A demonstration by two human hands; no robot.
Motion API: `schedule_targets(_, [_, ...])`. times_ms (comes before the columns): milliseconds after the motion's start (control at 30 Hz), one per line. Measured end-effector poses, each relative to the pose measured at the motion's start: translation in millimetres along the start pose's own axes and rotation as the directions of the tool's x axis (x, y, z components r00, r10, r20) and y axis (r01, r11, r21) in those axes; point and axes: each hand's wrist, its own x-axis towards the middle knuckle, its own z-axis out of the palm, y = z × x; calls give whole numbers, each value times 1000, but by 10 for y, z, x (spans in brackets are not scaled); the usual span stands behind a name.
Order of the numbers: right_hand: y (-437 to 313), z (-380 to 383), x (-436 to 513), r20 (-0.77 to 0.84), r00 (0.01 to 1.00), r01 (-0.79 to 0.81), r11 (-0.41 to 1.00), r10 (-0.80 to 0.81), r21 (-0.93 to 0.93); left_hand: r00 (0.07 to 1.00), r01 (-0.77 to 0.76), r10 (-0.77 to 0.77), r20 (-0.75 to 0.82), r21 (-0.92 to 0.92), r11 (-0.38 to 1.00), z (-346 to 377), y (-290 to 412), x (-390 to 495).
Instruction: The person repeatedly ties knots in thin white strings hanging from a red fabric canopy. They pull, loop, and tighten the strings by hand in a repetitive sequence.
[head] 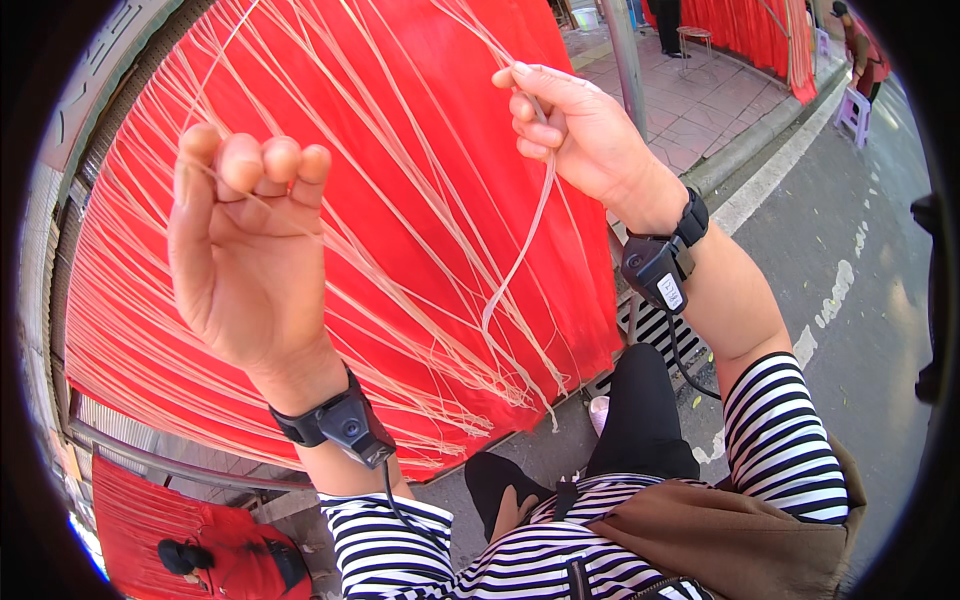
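A large red cloth [480,217] hangs before me, crossed by many pale threads [420,307] that gather into loose, frayed ends near its lower edge. My right hand [559,127], at the upper middle, has its fingers closed on a bundle of pale threads [529,244]; the tail of the bundle hangs down over the cloth. My left hand [255,232] is raised in front of the cloth's left part, palm towards me and fingers curled. A thin thread runs between its thumb and index finger and across the palm.
A metal pole [626,67] stands behind my right hand. A drain grate [660,337] and kerb [742,142] lie to the right. A person in red [240,559] is beside another red cloth at lower left; another person [866,52] stands near a purple stool [853,116] at upper right.
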Motion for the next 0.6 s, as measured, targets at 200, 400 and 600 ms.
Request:
schedule_targets(200, [345,127,-398,74,982,-173,985,171,19,951,242,-247,-185,-51,969,102,-701,-647])
schedule_targets(400, [709,40,-841,48,973,-218,968,225,-125,818,446,-444,-366,-84,891,109,-1099,-1319])
schedule_targets(600, [1129,-312,-1307,-120,951,-304,934,285,-189,669,624,-579,-467,-72,778,96,-1387,-1869])
